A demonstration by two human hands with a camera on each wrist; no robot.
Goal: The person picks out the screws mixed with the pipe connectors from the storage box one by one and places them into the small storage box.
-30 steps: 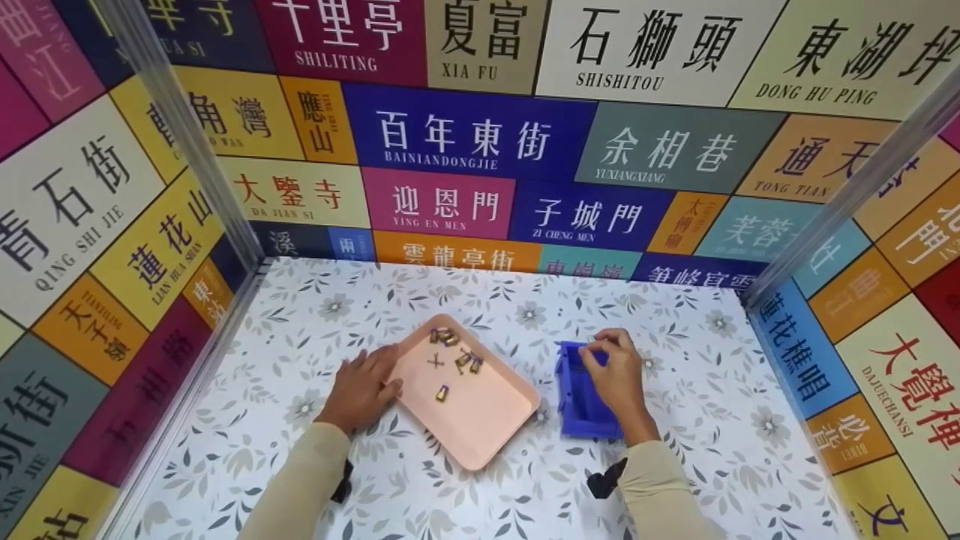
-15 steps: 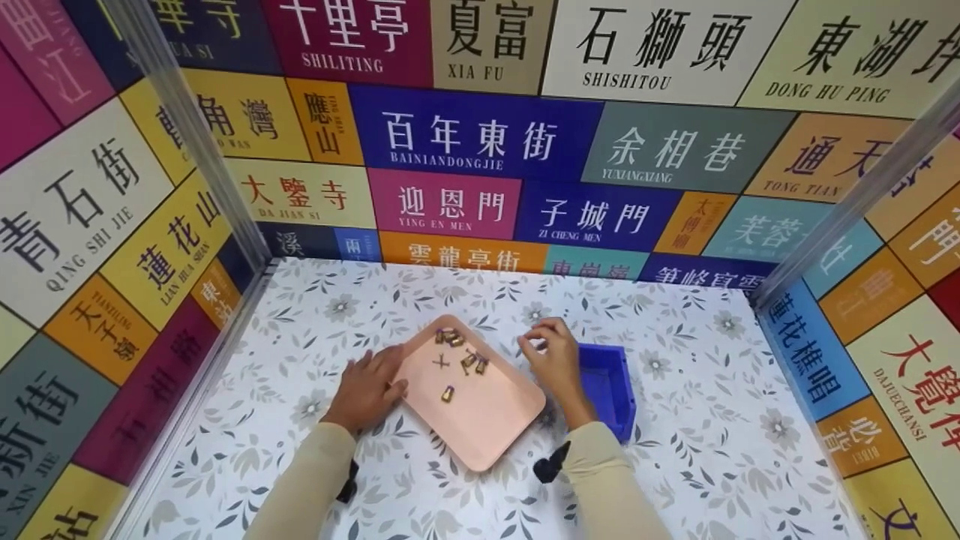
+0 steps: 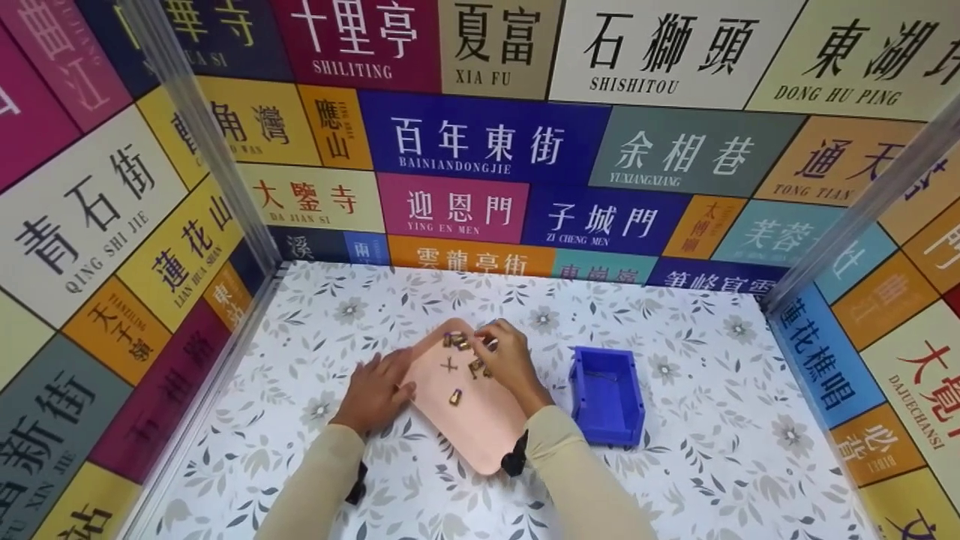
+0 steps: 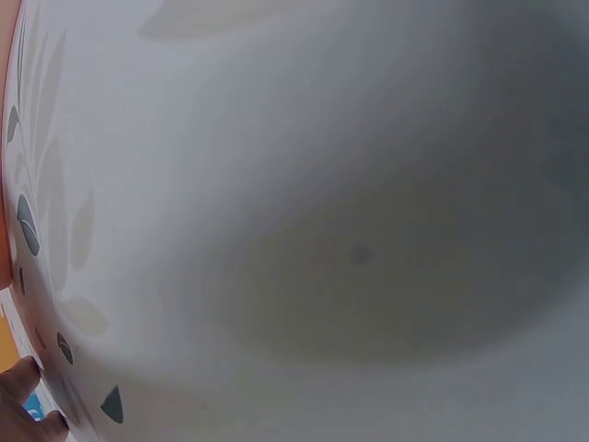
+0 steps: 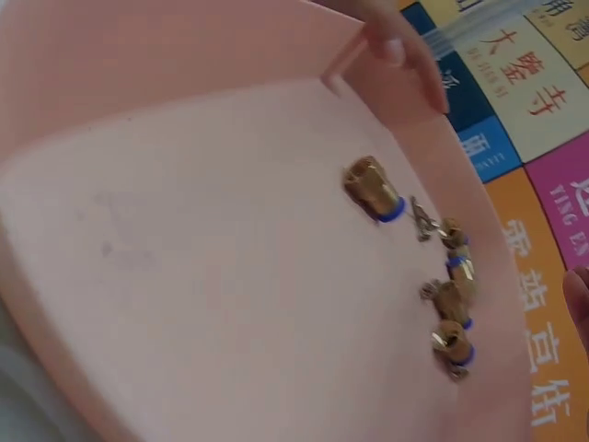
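In the head view a pink tray (image 3: 469,427) lies turned on the table. Several small brass fittings (image 3: 455,397) with blue rings are in it, plus a small cross-shaped metal piece (image 3: 449,365). The left hand (image 3: 375,390) rests at the tray's left edge, its thumb and fingers at the rim. Over the tray's right side is the right hand (image 3: 506,360), fingers bent and fingertips by the upper fittings. Whether anything is between those fingertips is hidden. The right wrist view shows a fitting (image 5: 373,191) apart from the others, with only a fingertip (image 5: 578,299) of the right hand.
A blue open bin (image 3: 637,427) stands right of the tray, with a few thin metal pieces (image 3: 600,375) inside. Printed panels (image 3: 487,135) rise behind and on both sides of the patterned tabletop (image 3: 360,480). The left wrist view is mostly blurred tabletop.
The right hand has moved left from above the blue bin to over the tray. The left hand stays at the tray's edge, and the fittings look unmoved. The head view has shifted slightly.
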